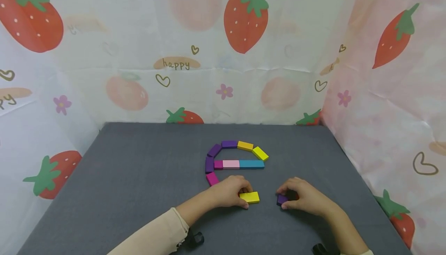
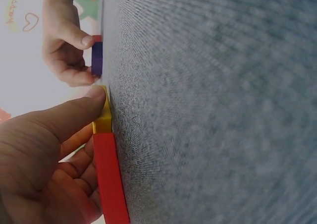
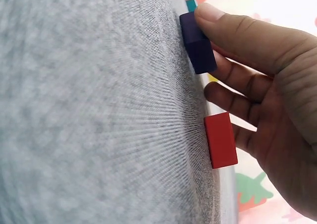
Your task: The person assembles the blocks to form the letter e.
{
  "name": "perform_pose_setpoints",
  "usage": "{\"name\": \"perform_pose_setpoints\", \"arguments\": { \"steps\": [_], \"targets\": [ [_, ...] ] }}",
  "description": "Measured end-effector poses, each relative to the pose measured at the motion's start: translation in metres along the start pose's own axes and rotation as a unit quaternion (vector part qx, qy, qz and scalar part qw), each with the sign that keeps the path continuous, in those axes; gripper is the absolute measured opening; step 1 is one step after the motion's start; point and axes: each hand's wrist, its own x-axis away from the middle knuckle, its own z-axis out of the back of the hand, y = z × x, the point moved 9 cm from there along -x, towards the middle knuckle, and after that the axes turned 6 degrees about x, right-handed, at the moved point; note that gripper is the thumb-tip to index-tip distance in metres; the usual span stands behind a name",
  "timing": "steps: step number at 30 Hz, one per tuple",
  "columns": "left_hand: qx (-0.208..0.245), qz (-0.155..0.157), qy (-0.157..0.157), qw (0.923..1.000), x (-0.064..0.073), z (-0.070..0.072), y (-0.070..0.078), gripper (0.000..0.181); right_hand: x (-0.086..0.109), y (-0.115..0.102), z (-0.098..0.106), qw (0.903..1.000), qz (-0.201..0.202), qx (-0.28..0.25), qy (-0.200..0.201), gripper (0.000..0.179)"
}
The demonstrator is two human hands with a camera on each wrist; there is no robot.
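My left hand (image 1: pixel 228 193) pinches a yellow block (image 1: pixel 250 197) between thumb and fingers, low over the grey cloth. In the left wrist view a long red block (image 2: pixel 110 179) lies end to end with that yellow one, beneath the palm. To the right, across a gap, my right hand (image 1: pixel 308 197) holds a dark purple block (image 3: pixel 199 43) between thumb and index finger. A separate red block (image 3: pixel 221 140) stands on the cloth beside the curled lower fingers; the head view mostly hides it behind the hand.
Beyond the left hand, purple, orange and yellow blocks form an arc (image 1: pixel 229 144). A straight row of magenta, pink and blue blocks (image 1: pixel 251 164) runs across inside it. A magenta block (image 1: pixel 212 178) continues the curve toward the left wrist. Printed curtains (image 1: pixel 139 34) border the grey table (image 1: pixel 139 162).
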Motion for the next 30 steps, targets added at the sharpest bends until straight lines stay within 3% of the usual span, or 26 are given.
{"name": "perform_pose_setpoints", "arguments": {
  "steps": [11,30],
  "targets": [
    [0.004,-0.008,0.001,1.0,0.0,-0.001,0.0,0.032,0.0,0.0,-0.002,1.0,-0.003,0.005,-0.002,0.034],
    [0.004,0.001,-0.004,1.0,0.0,0.0,0.001,0.031,-0.008,-0.012,0.004,0.999,0.036,0.021,0.016,0.026]
  ]
}}
